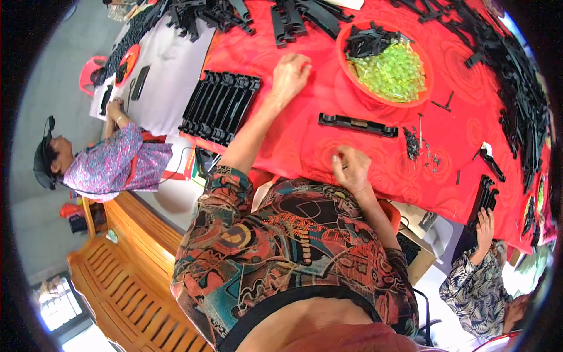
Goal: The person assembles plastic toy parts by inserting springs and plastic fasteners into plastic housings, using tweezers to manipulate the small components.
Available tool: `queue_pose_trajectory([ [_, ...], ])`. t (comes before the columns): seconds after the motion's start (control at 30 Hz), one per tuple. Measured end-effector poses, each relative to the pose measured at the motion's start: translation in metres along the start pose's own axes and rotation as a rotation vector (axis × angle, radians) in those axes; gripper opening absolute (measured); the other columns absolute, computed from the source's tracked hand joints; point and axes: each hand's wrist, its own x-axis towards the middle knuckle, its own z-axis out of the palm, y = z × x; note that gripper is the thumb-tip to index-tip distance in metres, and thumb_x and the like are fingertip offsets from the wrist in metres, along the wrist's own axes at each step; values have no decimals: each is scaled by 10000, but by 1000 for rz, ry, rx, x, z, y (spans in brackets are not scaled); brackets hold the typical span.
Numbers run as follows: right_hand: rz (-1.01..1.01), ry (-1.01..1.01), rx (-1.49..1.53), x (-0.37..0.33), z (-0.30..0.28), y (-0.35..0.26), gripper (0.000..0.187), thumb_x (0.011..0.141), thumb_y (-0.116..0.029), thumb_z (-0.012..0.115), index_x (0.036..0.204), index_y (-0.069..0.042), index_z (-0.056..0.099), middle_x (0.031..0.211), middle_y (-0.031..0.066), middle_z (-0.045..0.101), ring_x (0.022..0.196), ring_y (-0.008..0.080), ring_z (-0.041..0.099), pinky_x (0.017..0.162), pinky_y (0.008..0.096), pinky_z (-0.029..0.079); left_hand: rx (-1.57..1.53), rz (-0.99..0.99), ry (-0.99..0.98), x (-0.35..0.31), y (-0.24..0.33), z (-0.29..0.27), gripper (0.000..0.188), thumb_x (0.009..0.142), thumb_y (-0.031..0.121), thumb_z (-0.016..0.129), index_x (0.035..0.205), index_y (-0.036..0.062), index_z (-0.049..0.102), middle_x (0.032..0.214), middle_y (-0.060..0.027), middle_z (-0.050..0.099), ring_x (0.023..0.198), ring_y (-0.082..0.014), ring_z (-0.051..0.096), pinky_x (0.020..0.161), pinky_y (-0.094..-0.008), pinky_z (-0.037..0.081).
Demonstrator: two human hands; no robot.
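A long black plastic housing (358, 124) lies crosswise on the red tablecloth in front of me, touched by neither hand. Beyond it to the left, my left hand (291, 76) hovers over or rests on the cloth, its fingers loosely curled in, with nothing showing in them. Close to my body, at the near side of the housing, is my right hand (352, 168); its fingers are bent into a loose fist and no object shows there. Left of my left forearm sits a neat row of several similar black housings (220, 107), laid side by side.
An orange-red bowl (427, 94) holds yellow-green small parts and black pieces. Small black bits (413, 144) lie scattered right of the housing. Black parts are heaped along the far edge (205, 17) and right side (519, 100). Co-workers sit at left (108, 158) and right (478, 287).
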Motion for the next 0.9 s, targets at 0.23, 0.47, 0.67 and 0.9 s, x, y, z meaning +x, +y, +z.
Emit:
queue_pose_trajectory([
  [0.23, 0, -100, -195, 0, 14, 3, 155, 716, -130, 637, 761, -68, 502, 522, 82, 469, 480, 243, 520, 454, 365, 417, -49, 196, -22, 37, 38, -12, 104, 776, 129, 609, 855, 63, 623, 851, -118, 605, 843, -308, 573, 735, -389, 465],
  [0.47, -9, -112, -204, 3, 12, -4, 173, 721, -147, 631, 726, -74, 473, 515, 81, 464, 470, 247, 513, 438, 372, 416, 69, 433, -86, 52, 63, 23, 106, 735, 128, 621, 833, 86, 628, 860, -68, 592, 855, -267, 533, 738, -377, 423],
  [0.67, -4, -139, -240, 1, 13, 0, 157, 719, -143, 630, 726, -83, 485, 511, 89, 481, 462, 249, 518, 442, 376, 423, 369, 454, -380, 77, 73, 46, 125, 742, 144, 577, 845, 126, 644, 881, -61, 608, 839, -278, 567, 740, -412, 438],
  [0.9, -24, -108, -204, 7, 15, 3, 137, 728, -143, 632, 757, -78, 515, 502, 78, 463, 460, 247, 508, 426, 376, 399, 405, 438, -322, 90, 55, 81, 139, 724, 78, 491, 834, 88, 575, 767, -116, 599, 781, -299, 572, 834, -447, 406],
])
